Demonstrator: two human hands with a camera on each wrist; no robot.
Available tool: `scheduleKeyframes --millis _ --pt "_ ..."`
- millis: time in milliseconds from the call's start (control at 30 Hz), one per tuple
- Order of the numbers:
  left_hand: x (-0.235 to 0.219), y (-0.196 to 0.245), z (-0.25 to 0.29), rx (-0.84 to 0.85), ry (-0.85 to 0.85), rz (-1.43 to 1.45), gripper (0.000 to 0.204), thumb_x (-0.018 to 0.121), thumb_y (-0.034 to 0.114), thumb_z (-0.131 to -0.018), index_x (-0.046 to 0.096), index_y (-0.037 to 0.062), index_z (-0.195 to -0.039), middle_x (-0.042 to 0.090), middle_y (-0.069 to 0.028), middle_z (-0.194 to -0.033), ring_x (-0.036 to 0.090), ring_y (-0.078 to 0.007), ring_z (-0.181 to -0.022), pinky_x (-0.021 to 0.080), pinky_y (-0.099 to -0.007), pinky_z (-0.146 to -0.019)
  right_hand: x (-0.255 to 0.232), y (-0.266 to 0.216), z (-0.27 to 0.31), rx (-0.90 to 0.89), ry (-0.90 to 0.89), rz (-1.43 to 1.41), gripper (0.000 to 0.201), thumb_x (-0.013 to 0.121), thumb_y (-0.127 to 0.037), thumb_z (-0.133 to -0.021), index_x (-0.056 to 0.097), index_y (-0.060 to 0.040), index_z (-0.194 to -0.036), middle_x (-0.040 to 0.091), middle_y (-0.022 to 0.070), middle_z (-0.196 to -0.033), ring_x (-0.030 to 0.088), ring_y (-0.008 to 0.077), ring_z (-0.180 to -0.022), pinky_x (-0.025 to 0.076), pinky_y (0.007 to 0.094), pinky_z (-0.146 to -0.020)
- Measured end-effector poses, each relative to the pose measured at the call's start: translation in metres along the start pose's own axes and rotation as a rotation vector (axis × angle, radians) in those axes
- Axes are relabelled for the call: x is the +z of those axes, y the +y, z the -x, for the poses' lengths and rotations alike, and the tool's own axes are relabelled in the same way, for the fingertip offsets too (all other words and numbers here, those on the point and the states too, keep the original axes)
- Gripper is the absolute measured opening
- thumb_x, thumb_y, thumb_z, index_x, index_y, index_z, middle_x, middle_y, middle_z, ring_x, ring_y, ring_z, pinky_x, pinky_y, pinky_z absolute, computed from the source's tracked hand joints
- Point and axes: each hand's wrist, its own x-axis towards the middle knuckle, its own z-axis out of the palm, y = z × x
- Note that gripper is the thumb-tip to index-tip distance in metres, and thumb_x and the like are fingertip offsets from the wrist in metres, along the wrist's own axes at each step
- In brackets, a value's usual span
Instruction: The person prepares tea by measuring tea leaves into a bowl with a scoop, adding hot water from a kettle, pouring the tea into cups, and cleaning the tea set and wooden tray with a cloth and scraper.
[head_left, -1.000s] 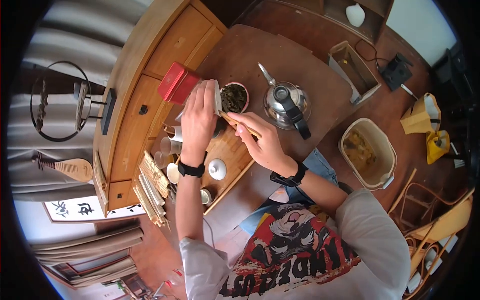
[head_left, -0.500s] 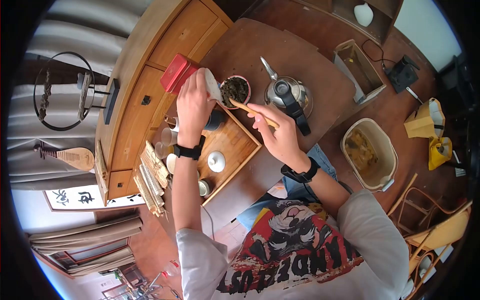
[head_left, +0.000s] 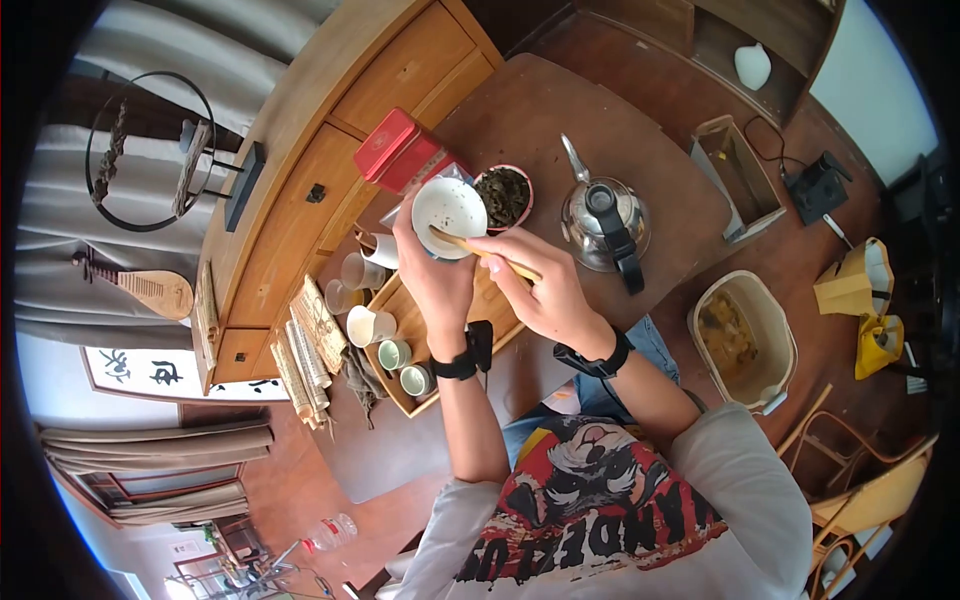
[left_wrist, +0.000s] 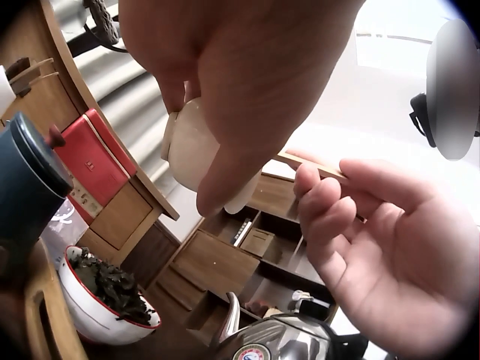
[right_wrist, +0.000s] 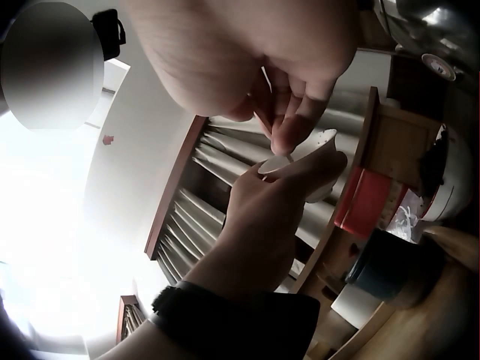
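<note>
My left hand (head_left: 437, 292) grips a white gaiwan bowl (head_left: 450, 200) by its side, tilted so its inside faces me. Dark specks of leaf cling to its inner wall. In my right hand (head_left: 552, 288) a slim wooden tea stick (head_left: 465, 242) is pinched between thumb and fingers, its tip inside the bowl. Just beyond them stands a white bowl with a red rim (left_wrist: 97, 319), heaped with wet dark tea leaves (head_left: 502, 193). The left wrist view shows my right fingers (left_wrist: 330, 210) curled on the stick.
A red tin (head_left: 398, 150) stands behind the bowl, a steel kettle (head_left: 580, 232) to the right. Below my hands lies a wooden tray (head_left: 495, 305) with small cups (head_left: 394, 354) and a dark canister (left_wrist: 30, 180). A waste bucket (head_left: 700, 335) sits at the right.
The gaiwan bowl has moved away from over the leaf bowl and turned its inside toward me. The stick's tip has gone into it. My left forearm now covers the lid on the tray.
</note>
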Motion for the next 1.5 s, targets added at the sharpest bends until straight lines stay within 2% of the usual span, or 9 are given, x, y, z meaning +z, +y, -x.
scheduleKeyframes --millis 67,333,400,933,1000,1033,1167,1267,1500 --pt "-0.003 0.002 0.007 -0.096 0.058 -0.001 0.085 0.097 0.005 -0.075 0.056 0.0048 -0.150 0.069 -0.0172 -0.144 0.070 -0.0377 -0.130 0.057 -0.0459 -0.108 0.000 -0.003 0.003 -0.001 -0.032 0.012 0.025 0.068 -0.001 -0.105 0.076 -0.0008 -0.130 0.074 0.0180 -0.107 0.073 0.0354 -0.094 0.060 0.0414 -0.086" --pt "0.000 -0.005 0.015 -0.047 0.135 -0.069 0.083 0.098 0.008 -0.076 0.057 0.0060 -0.149 0.070 -0.0150 -0.143 0.070 -0.0335 -0.131 0.057 -0.0439 -0.110 -0.005 0.001 0.002 -0.088 -0.083 0.153 0.028 0.068 0.003 -0.102 0.074 -0.0001 -0.130 0.072 0.0183 -0.107 0.072 0.0346 -0.093 0.060 0.0424 -0.082" --pt "0.001 -0.005 0.016 -0.005 0.130 -0.060 0.083 0.096 0.006 -0.078 0.055 0.0041 -0.151 0.069 -0.0187 -0.145 0.069 -0.0404 -0.131 0.058 -0.0461 -0.107 -0.002 -0.005 0.003 -0.094 -0.092 0.088 0.030 0.068 0.004 -0.103 0.074 -0.0005 -0.131 0.073 0.0181 -0.107 0.072 0.0331 -0.092 0.060 0.0409 -0.082" --pt "0.009 -0.007 0.019 -0.041 0.135 -0.033 0.084 0.096 0.006 -0.079 0.055 0.0053 -0.152 0.068 -0.0173 -0.145 0.069 -0.0395 -0.131 0.057 -0.0462 -0.108 -0.003 0.012 -0.002 0.020 -0.066 -0.011 0.030 0.067 0.004 -0.104 0.076 -0.0005 -0.132 0.075 0.0181 -0.108 0.075 0.0297 -0.092 0.060 0.0369 -0.081" --pt "0.008 -0.011 0.019 -0.052 0.129 -0.021 0.085 0.096 0.007 -0.078 0.055 0.0055 -0.153 0.069 -0.0173 -0.145 0.069 -0.0395 -0.131 0.057 -0.0462 -0.108 -0.010 0.014 -0.009 -0.091 -0.039 0.158 0.028 0.064 0.006 -0.105 0.078 0.0014 -0.129 0.078 0.0156 -0.109 0.077 0.0219 -0.093 0.060 0.0326 -0.086" --pt "0.009 -0.013 0.019 -0.061 0.122 -0.008 0.087 0.097 0.007 -0.077 0.055 0.0057 -0.153 0.069 -0.0173 -0.145 0.069 -0.0395 -0.131 0.057 -0.0462 -0.108 -0.011 0.015 -0.009 -0.095 -0.054 0.142 0.029 0.069 0.003 -0.104 0.077 -0.0010 -0.131 0.077 0.0187 -0.114 0.075 0.0325 -0.093 0.061 0.0402 -0.083" --pt "0.012 -0.012 0.022 -0.079 0.117 -0.007 0.086 0.097 0.007 -0.077 0.056 0.0057 -0.152 0.069 -0.0173 -0.144 0.070 -0.0390 -0.130 0.057 -0.0460 -0.108 -0.005 0.011 -0.005 -0.026 -0.111 0.005 0.028 0.069 0.005 -0.102 0.077 -0.0004 -0.128 0.077 0.0188 -0.113 0.074 0.0352 -0.095 0.060 0.0420 -0.085" --pt "0.011 -0.011 0.021 -0.088 0.125 -0.004 0.087 0.098 0.007 -0.076 0.056 0.0056 -0.152 0.069 -0.0173 -0.144 0.070 -0.0388 -0.130 0.057 -0.0460 -0.107 -0.010 0.018 -0.008 -0.049 -0.056 0.136 0.027 0.067 0.005 -0.103 0.079 0.0010 -0.127 0.078 0.0178 -0.111 0.076 0.0280 -0.096 0.060 0.0367 -0.085" --pt "0.014 -0.015 0.021 -0.039 0.133 -0.041 0.086 0.098 0.010 -0.077 0.055 0.0058 -0.151 0.068 -0.0169 -0.145 0.069 -0.0384 -0.131 0.057 -0.0459 -0.108 -0.008 0.012 -0.005 0.036 -0.101 0.021 0.027 0.067 0.005 -0.102 0.079 0.0019 -0.126 0.079 0.0173 -0.108 0.076 0.0295 -0.097 0.060 0.0372 -0.087"
